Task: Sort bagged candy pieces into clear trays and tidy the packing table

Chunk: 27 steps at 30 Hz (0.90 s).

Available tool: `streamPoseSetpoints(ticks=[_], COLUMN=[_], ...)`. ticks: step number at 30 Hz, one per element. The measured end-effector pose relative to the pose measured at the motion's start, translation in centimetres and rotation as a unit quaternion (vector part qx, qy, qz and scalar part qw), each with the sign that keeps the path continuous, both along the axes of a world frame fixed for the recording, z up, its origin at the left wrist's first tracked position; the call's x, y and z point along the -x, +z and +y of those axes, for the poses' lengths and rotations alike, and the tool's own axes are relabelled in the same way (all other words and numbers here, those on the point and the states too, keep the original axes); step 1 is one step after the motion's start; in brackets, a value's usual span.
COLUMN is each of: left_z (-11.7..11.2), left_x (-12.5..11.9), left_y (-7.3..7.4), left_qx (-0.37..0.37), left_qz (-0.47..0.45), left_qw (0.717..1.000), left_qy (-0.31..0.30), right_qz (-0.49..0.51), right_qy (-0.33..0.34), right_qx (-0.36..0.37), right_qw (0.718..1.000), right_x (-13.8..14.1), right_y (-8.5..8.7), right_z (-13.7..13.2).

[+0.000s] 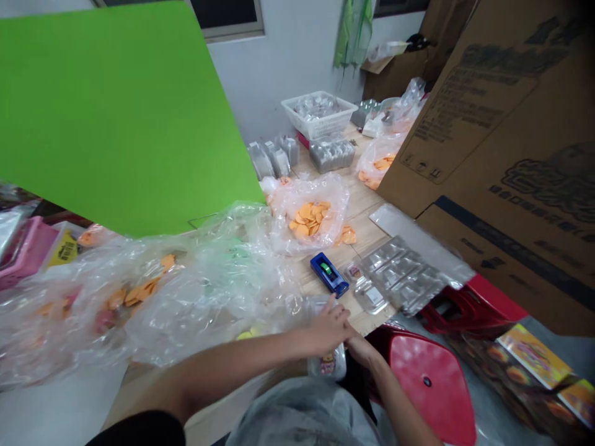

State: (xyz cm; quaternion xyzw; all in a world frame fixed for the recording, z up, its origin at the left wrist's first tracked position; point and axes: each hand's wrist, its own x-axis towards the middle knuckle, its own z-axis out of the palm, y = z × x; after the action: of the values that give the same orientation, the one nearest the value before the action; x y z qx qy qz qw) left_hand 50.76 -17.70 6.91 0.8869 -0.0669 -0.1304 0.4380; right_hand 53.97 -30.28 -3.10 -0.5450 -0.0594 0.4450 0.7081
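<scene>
A clear plastic blister pack (329, 367) with a small printed label lies at the near table edge, close to my body. My left hand (328, 328) rests across its top, fingers stretched out and forefinger pointing toward a blue tape dispenser (341, 288). A green tape roll (326, 268) sits in that dispenser, just beyond the fingertips. At the pack's right edge my right hand (360, 349) is closed on it, its fingers mostly hidden by the left. Another clear blister pack (372, 296) lies right of the dispenser, beside clear moulded plastic trays (402, 269).
A clear bag of orange pieces (309, 220) sits ahead; crumpled plastic bags (199, 291) cover the left. A bright green board (116, 111) and a large cardboard box (511, 155) flank the table. A red stool (432, 384) stands low right. A white basket (325, 124) is behind.
</scene>
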Motion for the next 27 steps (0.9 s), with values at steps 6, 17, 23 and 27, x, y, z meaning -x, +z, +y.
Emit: streamPoseSetpoints(ticks=[6,17,23,27], left_z=[1.4,3.5,11.2,16.6], left_x=[3.5,4.4,11.9,18.8], left_y=[-4.1,-3.5,5.6,5.2], left_qx=[-0.124,0.004,-0.244,-0.238], left_qz=[0.029,0.034,-0.254,-0.253], left_qw=[0.967,0.988,0.806,0.586], left_qy=[0.218,0.153,0.476,0.732], right_qz=[0.152,0.166,0.262,0.29], right_qy=[0.05,0.072,0.064,0.054], right_qx=[-0.076,0.006,0.076,0.076], right_qw=[0.984,0.983,0.96,0.953], right_x=[1.1,0.8,0.4,0.5], right_y=[0.3,1.3,0.9,0.9], right_z=[-1.3,0.1,-1.0,-0.9])
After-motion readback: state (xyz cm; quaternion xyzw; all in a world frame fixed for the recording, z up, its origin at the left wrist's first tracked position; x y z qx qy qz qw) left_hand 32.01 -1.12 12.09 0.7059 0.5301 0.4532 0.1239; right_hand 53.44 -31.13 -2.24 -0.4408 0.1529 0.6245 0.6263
